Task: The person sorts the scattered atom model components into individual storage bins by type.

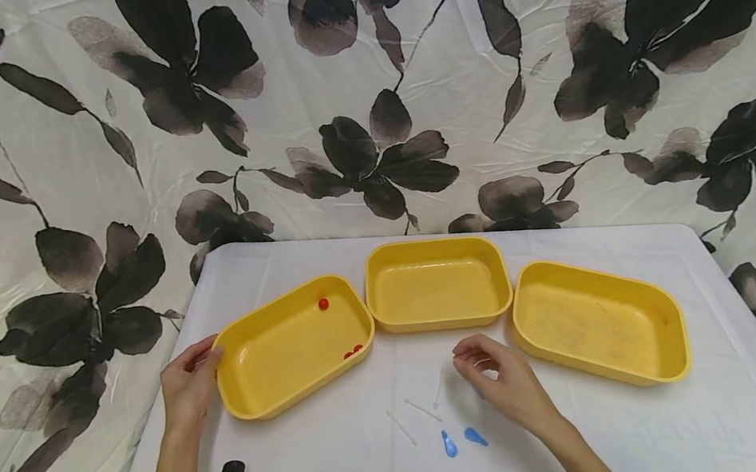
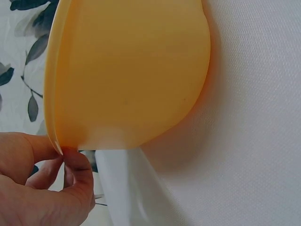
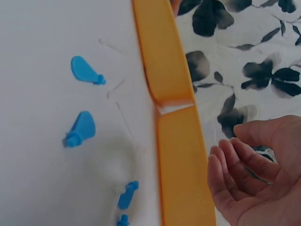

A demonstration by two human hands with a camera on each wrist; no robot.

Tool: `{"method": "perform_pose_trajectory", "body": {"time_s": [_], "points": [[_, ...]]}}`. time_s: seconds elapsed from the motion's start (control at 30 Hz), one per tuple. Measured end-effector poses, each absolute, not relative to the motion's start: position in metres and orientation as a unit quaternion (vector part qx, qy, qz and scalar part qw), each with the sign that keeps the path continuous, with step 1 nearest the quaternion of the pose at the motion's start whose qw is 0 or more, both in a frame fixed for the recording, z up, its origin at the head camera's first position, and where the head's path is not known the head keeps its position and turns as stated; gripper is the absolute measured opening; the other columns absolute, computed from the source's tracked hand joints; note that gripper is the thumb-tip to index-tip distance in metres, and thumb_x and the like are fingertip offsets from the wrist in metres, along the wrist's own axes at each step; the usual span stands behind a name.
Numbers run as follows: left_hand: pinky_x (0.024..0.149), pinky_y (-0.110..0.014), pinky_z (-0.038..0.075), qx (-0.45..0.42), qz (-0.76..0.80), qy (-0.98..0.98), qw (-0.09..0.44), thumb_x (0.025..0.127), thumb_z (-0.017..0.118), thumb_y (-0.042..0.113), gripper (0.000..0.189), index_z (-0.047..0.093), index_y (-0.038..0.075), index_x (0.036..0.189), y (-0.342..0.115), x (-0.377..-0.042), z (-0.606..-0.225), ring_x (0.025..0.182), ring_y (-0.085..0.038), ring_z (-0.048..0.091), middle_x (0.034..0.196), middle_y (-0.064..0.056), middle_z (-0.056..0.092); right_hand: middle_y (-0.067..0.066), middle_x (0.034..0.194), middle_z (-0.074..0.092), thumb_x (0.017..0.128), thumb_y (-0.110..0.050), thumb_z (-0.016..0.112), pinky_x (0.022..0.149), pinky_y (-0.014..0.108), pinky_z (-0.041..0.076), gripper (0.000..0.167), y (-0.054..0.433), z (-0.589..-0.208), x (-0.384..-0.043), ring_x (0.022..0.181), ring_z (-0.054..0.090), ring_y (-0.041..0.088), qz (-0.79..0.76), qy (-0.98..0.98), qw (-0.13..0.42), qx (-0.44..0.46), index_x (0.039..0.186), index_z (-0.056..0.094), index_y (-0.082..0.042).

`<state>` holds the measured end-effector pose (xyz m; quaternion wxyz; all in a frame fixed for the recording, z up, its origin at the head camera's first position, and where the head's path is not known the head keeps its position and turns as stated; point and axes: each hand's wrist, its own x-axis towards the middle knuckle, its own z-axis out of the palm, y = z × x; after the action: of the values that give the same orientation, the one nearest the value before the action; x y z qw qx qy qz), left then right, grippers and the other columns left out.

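Your left hand pinched yellow rectangular plastic tray near table's left edge; relaxed, empty right hand hovered near blue teardrop-shaped pieces. Apparently reaching step; next move likely called for fine pinch.

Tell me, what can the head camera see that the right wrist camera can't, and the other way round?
Only the head view: three red balls and the insides of the yellow trays.

Only the right wrist view: the extra blue bits near its bottom edge show clearly; from the head, just a speck of blue peeks out by the right hand.

Both: that hand, the trays' outsides, two blue pieces, thin white sticks and the flowery cloth.
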<state>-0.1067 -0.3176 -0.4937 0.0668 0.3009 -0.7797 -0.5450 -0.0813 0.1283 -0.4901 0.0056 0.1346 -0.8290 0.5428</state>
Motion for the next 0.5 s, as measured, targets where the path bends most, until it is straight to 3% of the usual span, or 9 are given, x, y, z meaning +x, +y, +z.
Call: {"method": "perform_pose_trajectory", "body": {"time_s": [0.5], "points": [[0.077,-0.005,0.049,0.303,-0.544,-0.780,0.067,0.105,0.060,0.018,0.041,0.059,0.000,0.142,-0.318,-0.107,-0.494,0.094,-0.006,0.055,0.125,-0.009,0.058,-0.007,0.089,0.069,0.091,-0.003,0.076,0.077,0.026,0.059,0.011,0.149,-0.501,-0.069,0.083,0.066,0.010,0.521,-0.846,0.033,0.105,0.102,0.072,-0.005]]}}
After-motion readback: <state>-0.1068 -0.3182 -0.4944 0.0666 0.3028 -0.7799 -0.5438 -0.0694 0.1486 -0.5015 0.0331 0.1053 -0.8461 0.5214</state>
